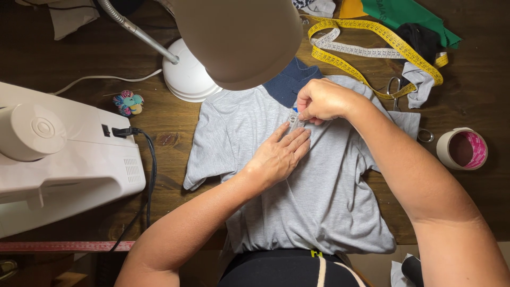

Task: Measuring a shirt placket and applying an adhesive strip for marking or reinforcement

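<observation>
Figure. A grey T-shirt (319, 202) lay flat on a wooden table (175, 138), its navy collar (287, 85) pointing away from the person. The left hand (279, 154) rested open, palm down, fingers together, pressing the cloth just below the collar. The right hand (321, 100) was pinched closed on a small clear piece (294, 118) touching the shirt. Good practice, judged here: keep the cloth taut and smooth beneath the pinch. Beyond lay a yellow tape measure (372, 40) and scissors (393, 87).

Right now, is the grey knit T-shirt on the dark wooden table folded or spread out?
Spread out: the grey knit T-shirt lies flat, both sleeves out, under the left hand.
</observation>
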